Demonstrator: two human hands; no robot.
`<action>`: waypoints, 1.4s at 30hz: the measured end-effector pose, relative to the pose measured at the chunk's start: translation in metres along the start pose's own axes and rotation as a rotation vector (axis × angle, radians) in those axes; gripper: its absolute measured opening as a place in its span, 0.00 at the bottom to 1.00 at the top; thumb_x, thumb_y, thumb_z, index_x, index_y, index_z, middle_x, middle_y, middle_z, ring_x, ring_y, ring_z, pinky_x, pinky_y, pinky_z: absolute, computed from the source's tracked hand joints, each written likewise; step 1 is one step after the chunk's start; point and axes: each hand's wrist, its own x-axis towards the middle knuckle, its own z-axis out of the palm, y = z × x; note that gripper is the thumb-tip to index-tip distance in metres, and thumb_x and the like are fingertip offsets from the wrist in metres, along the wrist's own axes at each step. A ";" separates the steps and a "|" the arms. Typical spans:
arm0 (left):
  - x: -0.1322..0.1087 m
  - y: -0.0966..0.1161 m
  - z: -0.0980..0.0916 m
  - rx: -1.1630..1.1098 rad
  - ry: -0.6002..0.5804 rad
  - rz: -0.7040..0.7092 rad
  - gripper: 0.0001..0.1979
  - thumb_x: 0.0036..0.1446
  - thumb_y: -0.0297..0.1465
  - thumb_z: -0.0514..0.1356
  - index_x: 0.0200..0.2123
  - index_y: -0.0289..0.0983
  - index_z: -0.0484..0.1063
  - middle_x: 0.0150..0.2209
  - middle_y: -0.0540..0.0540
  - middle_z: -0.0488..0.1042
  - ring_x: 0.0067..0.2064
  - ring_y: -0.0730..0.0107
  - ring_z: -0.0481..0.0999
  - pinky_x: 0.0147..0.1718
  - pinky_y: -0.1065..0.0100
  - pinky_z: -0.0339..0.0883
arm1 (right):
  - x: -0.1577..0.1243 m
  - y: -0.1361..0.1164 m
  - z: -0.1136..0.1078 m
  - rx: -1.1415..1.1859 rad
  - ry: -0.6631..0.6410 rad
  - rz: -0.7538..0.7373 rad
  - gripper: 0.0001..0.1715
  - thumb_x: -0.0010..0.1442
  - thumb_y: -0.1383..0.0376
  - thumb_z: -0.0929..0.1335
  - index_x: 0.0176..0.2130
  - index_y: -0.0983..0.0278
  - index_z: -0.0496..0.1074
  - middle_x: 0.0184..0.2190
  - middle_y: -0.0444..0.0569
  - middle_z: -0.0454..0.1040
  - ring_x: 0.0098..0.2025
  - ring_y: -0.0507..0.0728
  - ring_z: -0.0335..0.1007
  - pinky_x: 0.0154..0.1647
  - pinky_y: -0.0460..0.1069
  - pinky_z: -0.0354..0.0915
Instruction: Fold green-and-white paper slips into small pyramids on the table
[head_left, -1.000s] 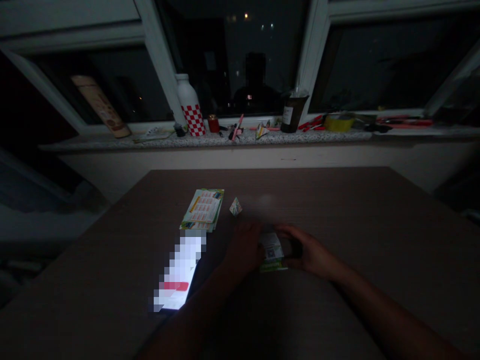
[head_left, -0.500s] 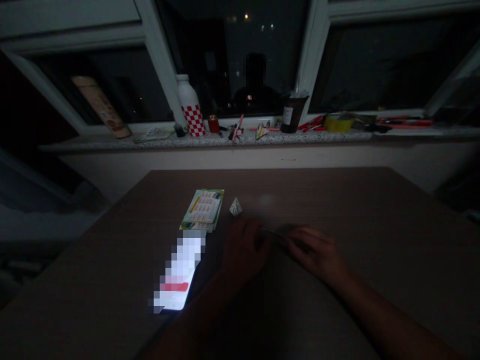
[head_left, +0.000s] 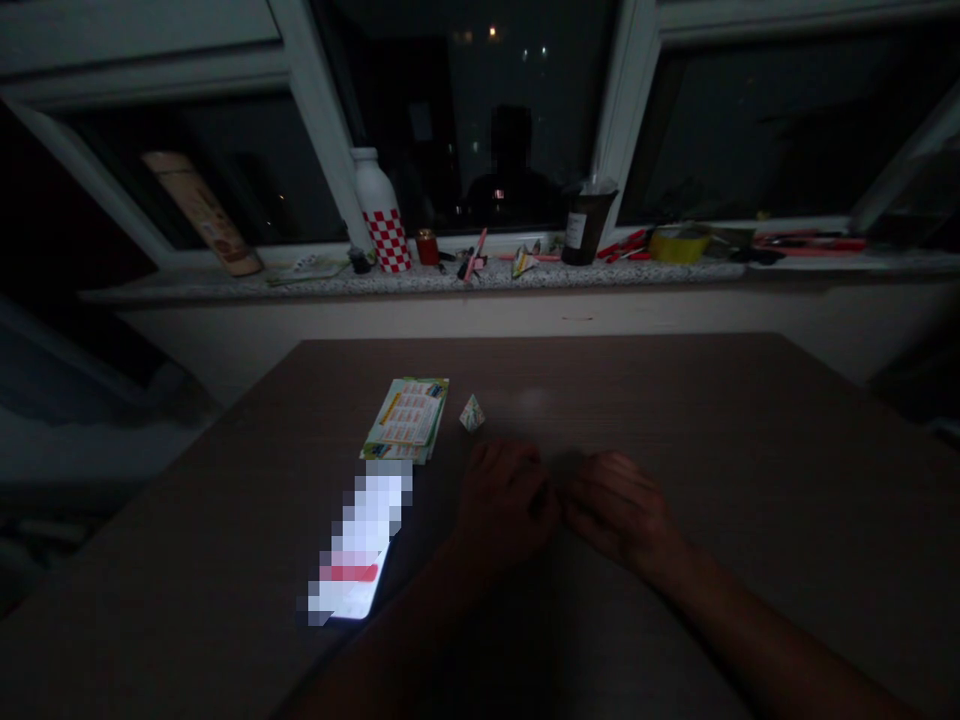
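My left hand [head_left: 506, 500] and my right hand [head_left: 619, 510] meet low over the brown table, fingers bent and pinched together, the fingertips nearly touching. A thin paper-like piece showed between them a moment ago; now the fingers and shadow cover it. Just beyond my left hand stands a small folded paper piece [head_left: 472, 413], pointed at the top and printed in green and white. To its left lies a stack of printed cards [head_left: 409, 415] in green, white and yellow. A lit phone [head_left: 360, 550], its screen blurred out, rests left of my left forearm.
Behind the table [head_left: 750, 400] runs a speckled windowsill [head_left: 450, 285]. On it are a white bottle with red checks [head_left: 381, 210], a leaning tan cylinder [head_left: 202, 215], a small red jar [head_left: 427, 248], a dark cup [head_left: 586, 230], a yellow tape roll [head_left: 677, 246] and red tools.
My left hand has shifted slightly right, toward my right hand, closing the gap between them. The thin piece seen between the fingers is now hidden. The phone, cards and folded piece stay put.
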 end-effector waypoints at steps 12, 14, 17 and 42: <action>0.002 -0.007 0.000 0.009 0.062 -0.101 0.02 0.51 0.29 0.59 0.28 0.38 0.70 0.35 0.46 0.72 0.40 0.64 0.70 0.42 0.61 0.62 | 0.002 -0.004 -0.004 0.081 0.066 -0.009 0.10 0.55 0.71 0.69 0.39 0.60 0.72 0.29 0.47 0.76 0.33 0.56 0.72 0.36 0.54 0.68; 0.003 -0.012 -0.001 0.017 0.082 -0.130 0.02 0.51 0.29 0.59 0.27 0.38 0.69 0.35 0.46 0.72 0.40 0.64 0.70 0.42 0.61 0.62 | 0.003 -0.005 -0.007 0.080 0.075 -0.006 0.10 0.55 0.72 0.69 0.38 0.60 0.72 0.29 0.47 0.76 0.32 0.56 0.73 0.36 0.54 0.68; 0.003 -0.022 -0.003 0.064 0.077 -0.224 0.02 0.51 0.28 0.58 0.27 0.38 0.69 0.36 0.46 0.72 0.41 0.64 0.70 0.44 0.61 0.62 | 0.006 -0.008 -0.013 0.072 0.100 -0.008 0.10 0.55 0.72 0.69 0.37 0.59 0.71 0.28 0.46 0.76 0.30 0.56 0.72 0.35 0.54 0.69; -0.006 -0.004 0.006 -0.105 -0.014 0.175 0.07 0.57 0.27 0.55 0.29 0.35 0.72 0.29 0.46 0.74 0.33 0.69 0.70 0.35 0.66 0.62 | 0.008 0.002 -0.005 -0.074 0.093 0.100 0.06 0.51 0.72 0.69 0.30 0.63 0.68 0.26 0.47 0.73 0.30 0.56 0.68 0.34 0.51 0.63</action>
